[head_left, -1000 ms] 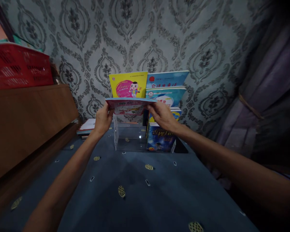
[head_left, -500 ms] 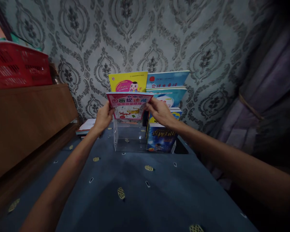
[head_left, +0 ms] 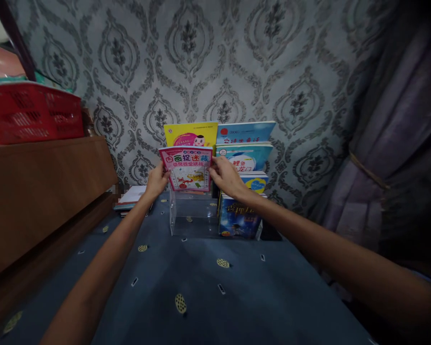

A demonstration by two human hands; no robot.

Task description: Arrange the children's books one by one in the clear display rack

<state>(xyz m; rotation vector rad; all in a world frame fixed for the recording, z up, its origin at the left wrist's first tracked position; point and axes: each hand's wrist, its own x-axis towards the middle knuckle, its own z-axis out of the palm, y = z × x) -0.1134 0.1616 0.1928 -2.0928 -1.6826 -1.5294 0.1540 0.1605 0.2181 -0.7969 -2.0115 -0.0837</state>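
Observation:
A pink book [head_left: 187,168] is upright between my hands, in front of a yellow book [head_left: 190,129] in the left half of a clear stand [head_left: 194,225]. My left hand [head_left: 157,181] grips its left edge. On the right edge, my right hand [head_left: 227,176] is closed with fingertips on the cover. The front tiers of the stand's left half hold no book. In the right half stand a blue book [head_left: 246,132], a teal book [head_left: 262,153], a blue-and-yellow book [head_left: 256,184] and a dark blue book [head_left: 239,218].
Papers and books [head_left: 131,196] lie in a low stack left of the stand. A wooden cabinet [head_left: 46,191] on the left carries a red basket [head_left: 32,112]. A dark flat object [head_left: 271,232] is right of the stand. A tied curtain [head_left: 362,167] hangs at the right.
The pink book has straightened from a tilted pose to face me more squarely, and its right edge has shifted left with my right hand. The view has tipped upward slightly.

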